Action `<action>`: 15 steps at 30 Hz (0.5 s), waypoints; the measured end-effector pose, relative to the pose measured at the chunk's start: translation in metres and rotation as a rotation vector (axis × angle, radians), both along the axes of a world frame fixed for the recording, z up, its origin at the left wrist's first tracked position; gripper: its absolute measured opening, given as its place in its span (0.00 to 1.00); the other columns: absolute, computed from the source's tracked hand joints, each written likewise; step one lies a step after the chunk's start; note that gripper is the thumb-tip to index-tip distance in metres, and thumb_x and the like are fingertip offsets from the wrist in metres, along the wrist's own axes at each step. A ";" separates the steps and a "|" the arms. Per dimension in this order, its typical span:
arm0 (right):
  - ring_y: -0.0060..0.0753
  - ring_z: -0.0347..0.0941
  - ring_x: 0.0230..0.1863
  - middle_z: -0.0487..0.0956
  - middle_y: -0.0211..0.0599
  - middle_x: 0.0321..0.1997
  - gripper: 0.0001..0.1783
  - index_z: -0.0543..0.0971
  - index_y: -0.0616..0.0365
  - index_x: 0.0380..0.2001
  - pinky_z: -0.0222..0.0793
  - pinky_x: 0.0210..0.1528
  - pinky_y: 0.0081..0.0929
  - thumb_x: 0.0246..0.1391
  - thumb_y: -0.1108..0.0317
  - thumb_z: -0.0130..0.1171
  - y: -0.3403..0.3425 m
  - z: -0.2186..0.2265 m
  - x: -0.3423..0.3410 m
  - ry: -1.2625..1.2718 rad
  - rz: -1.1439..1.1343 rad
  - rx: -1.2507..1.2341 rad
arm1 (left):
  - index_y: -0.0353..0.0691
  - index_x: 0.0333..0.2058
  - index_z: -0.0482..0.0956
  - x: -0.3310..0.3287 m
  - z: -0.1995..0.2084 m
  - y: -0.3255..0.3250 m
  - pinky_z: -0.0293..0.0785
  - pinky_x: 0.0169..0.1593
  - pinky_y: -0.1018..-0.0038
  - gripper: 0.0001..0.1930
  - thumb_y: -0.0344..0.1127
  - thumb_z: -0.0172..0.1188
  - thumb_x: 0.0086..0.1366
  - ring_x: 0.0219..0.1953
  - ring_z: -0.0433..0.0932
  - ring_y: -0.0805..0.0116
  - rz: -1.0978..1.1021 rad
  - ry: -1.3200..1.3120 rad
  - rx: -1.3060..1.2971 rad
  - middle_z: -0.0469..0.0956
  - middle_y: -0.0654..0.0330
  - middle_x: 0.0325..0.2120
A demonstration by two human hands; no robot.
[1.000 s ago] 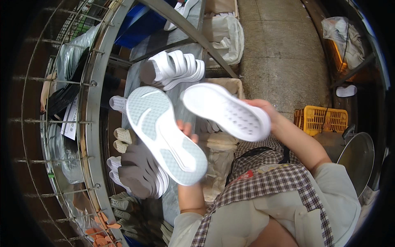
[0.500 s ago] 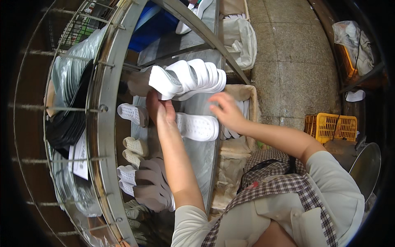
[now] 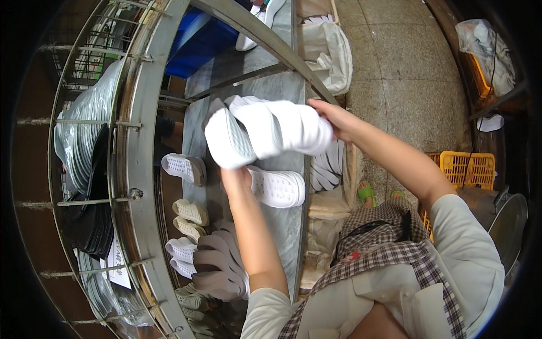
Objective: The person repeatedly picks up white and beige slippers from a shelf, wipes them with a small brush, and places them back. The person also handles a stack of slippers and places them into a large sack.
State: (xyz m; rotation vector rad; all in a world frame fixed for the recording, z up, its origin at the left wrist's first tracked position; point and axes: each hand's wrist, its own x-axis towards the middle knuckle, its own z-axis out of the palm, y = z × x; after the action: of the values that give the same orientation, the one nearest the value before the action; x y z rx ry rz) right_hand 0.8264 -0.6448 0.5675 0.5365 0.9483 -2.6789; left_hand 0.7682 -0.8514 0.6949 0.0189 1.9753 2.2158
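Observation:
A row of nested white slippers (image 3: 262,133), blurred by motion, is held up between my two hands over the grey worktable (image 3: 276,237). My left hand (image 3: 237,179) supports its left end from below, the fingers mostly hidden behind the slippers. At the right end, my right hand (image 3: 339,121) grips the last slippers, with its thumb side showing. Beneath the row and next to my left hand, a white slipper with a dotted footbed (image 3: 278,187) lies on the table.
On the left stands a metal rack (image 3: 148,141) holding wrapped sheets (image 3: 93,118). Beige slippers (image 3: 189,212), grey strap-like pieces (image 3: 220,260) and a white sole (image 3: 183,168) line the table's left side. Cloth-lined bins (image 3: 330,56) edge the right; a yellow crate (image 3: 466,169) stands on the floor.
My right hand, apart from the slippers before, now holds their right end. The row has shifted right and its left end has come lower, my left hand moving with it.

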 end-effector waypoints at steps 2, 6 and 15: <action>0.33 0.77 0.43 0.77 0.42 0.47 0.34 0.71 0.62 0.51 0.74 0.46 0.31 0.59 0.41 0.45 0.024 -0.002 0.026 0.048 0.304 -0.038 | 0.38 0.58 0.64 0.013 -0.003 0.005 0.65 0.56 0.70 0.22 0.40 0.47 0.68 0.54 0.69 0.67 -0.185 0.148 -0.013 0.69 0.58 0.54; 0.29 0.77 0.47 0.76 0.43 0.51 0.30 0.69 0.58 0.56 0.75 0.48 0.29 0.62 0.46 0.43 0.032 -0.018 0.067 0.227 0.320 -0.013 | 0.32 0.47 0.69 0.068 -0.014 0.014 0.65 0.54 0.68 0.16 0.32 0.54 0.62 0.50 0.68 0.65 -0.290 0.109 -0.028 0.70 0.55 0.48; 0.28 0.69 0.57 0.67 0.38 0.62 0.31 0.65 0.56 0.60 0.66 0.58 0.29 0.61 0.47 0.46 0.099 -0.050 0.191 0.065 0.407 -0.106 | 0.38 0.37 0.78 0.199 -0.017 0.055 0.59 0.53 0.60 0.22 0.53 0.62 0.55 0.45 0.69 0.53 -0.603 0.890 -0.748 0.74 0.55 0.41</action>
State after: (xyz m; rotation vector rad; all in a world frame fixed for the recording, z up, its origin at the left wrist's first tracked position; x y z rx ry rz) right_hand 1.0178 -0.5458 0.5177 0.2069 0.8221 -2.3720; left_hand 0.9672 -0.7965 0.6783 1.4675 2.5633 1.0413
